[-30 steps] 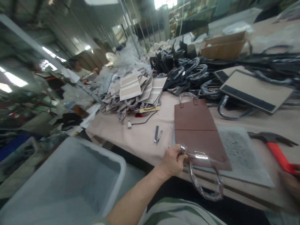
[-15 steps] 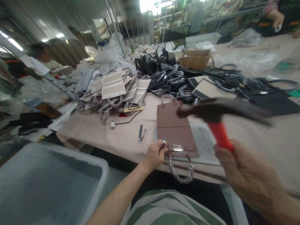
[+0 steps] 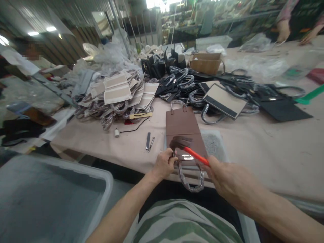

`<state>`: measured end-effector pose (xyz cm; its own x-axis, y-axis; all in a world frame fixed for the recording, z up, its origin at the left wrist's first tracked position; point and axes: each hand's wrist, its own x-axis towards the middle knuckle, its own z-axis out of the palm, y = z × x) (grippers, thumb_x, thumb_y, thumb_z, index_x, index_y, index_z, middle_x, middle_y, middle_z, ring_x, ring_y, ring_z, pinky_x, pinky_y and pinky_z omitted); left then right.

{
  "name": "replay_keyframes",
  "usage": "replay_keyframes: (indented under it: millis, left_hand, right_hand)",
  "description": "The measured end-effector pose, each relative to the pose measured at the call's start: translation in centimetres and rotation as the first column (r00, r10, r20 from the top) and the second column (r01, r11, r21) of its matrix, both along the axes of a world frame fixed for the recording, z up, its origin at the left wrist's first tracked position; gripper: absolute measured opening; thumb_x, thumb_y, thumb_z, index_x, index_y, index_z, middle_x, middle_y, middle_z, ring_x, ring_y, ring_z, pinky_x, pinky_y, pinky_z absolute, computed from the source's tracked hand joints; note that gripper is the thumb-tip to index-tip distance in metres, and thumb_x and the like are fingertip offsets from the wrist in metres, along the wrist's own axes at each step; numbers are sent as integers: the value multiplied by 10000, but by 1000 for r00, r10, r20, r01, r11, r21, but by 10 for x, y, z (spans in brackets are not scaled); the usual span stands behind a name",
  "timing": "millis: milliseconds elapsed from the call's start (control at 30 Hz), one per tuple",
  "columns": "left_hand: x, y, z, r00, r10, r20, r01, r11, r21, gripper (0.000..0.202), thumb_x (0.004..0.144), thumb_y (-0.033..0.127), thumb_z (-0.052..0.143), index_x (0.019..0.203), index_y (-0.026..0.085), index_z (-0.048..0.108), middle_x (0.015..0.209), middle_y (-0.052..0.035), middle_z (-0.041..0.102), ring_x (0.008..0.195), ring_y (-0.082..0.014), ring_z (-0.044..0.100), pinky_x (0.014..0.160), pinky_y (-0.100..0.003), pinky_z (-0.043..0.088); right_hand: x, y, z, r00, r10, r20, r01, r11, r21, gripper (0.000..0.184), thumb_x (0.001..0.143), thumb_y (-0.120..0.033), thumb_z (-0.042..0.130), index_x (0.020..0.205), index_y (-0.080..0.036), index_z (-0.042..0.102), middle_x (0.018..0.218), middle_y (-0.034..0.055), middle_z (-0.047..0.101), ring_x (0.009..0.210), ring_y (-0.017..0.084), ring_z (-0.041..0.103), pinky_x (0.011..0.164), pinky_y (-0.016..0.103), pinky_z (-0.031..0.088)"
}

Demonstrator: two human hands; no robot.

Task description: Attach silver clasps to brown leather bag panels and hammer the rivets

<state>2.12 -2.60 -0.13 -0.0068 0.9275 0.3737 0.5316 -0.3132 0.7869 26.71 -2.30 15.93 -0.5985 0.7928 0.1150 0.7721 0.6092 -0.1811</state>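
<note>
My right hand [image 3: 224,175] is wrapped round the red handle of a claw hammer [image 3: 196,155]. The hammer's dark head is down at the top of a short metal punch [image 3: 174,153], which my left hand [image 3: 164,163] pinches upright. Beneath them a brown bag panel [image 3: 182,121] lies flat, with a shiny metal plate [image 3: 188,157] near its front edge. One plastic-wrapped handle [image 3: 191,188] of the panel hangs over the table edge; another lies at its far end. Part of a grey slab [image 3: 215,145] shows under the panel. The punch's tip is hidden.
Left of the panel lie tweezers [image 3: 151,144] and a flat metal strip [image 3: 147,141]. Piles of beige-lined panels [image 3: 117,87] and black bag panels [image 3: 187,84] stand behind. A large grey tub [image 3: 108,189] is at lower left. Another person's hands [image 3: 282,32] are far right.
My right hand has swung the hammer down and left, from raised at the right to the punch. My left hand stays by the panel's front left. The view has shifted slightly.
</note>
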Motion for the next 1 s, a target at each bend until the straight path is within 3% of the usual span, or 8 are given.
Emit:
replay_keyframes:
  millis: [200, 300, 400, 567, 633, 700, 867, 1000]
  left_hand:
    - [-2, -1, 0, 999, -28, 16, 28, 999, 17, 149, 871, 136, 549, 989, 195, 619, 940, -58, 707, 882, -201, 697, 812, -313, 574]
    - [-3, -1, 2, 998, -54, 35, 54, 999, 6, 148, 882, 139, 538, 995, 195, 614, 965, -57, 705, 876, -188, 696, 814, -309, 575]
    - [-5, -2, 5, 996, -80, 37, 81, 997, -22, 146, 892, 150, 546, 1009, 196, 621, 993, -59, 703, 907, -188, 695, 834, -310, 573]
    - [-9, -2, 7, 995, -100, 28, 102, 993, -53, 141, 908, 187, 577, 1039, 191, 630, 1060, -73, 705, 975, -193, 698, 879, -320, 577]
    - [-10, -2, 10, 994, -106, 8, 107, 993, -46, 140, 911, 191, 585, 1042, 188, 633, 1081, -80, 704, 989, -194, 700, 877, -321, 583]
    - [-10, -1, 13, 994, -108, -14, 108, 994, -16, 131, 904, 185, 597, 1029, 188, 638, 1081, -83, 707, 995, -196, 701, 874, -326, 589]
    - [-8, -5, 14, 991, -130, -32, 131, 989, 63, 83, 893, 196, 644, 966, 194, 682, 1058, -82, 727, 1014, -203, 706, 923, -352, 590]
    - [-11, -12, 1, 978, 91, 187, -76, 993, -85, 139, 911, 288, 664, 969, 165, 692, 1024, -100, 753, 953, -221, 742, 884, -369, 615]
  right_hand:
    - [30, 24, -9, 965, -226, -132, 170, 925, -340, 365, 949, -514, 365, 737, -232, 458, 557, 8, 509, 479, 142, 420, 503, 283, 240]
    - [60, 38, -43, 829, -521, -203, 305, 726, -617, 423, 930, -602, 354, 728, -237, 427, 538, -28, 431, 456, 123, 392, 455, 250, 297]
    - [88, 50, -85, 711, -696, -104, 497, 601, -626, 381, 963, -523, 322, 752, -232, 445, 540, -27, 432, 425, 122, 394, 431, 254, 324]
    - [101, 63, -116, 724, -685, -76, 626, 700, -345, 244, 946, -356, 448, 876, -164, 581, 853, 169, 627, 766, 260, 600, 698, 394, 464]
    - [90, 64, -117, 781, -608, -142, 566, 785, -251, 277, 941, -330, 482, 1089, -132, 606, 1176, 235, 600, 1061, 321, 587, 909, 454, 456]
    - [72, 61, -120, 853, -482, -199, 444, 872, -207, 349, 923, -309, 534, 1230, -152, 591, 1366, 191, 539, 1258, 303, 502, 1074, 438, 386]
    - [30, 46, -142, 949, -89, -304, 76, 996, -55, 361, 899, -268, 589, 1238, -148, 630, 1298, 161, 584, 1206, 311, 505, 1069, 515, 388]
    - [26, 42, -152, 931, -74, -357, 60, 997, -51, 388, 893, -237, 601, 1263, -122, 616, 1279, 171, 573, 1182, 314, 497, 1045, 530, 395]
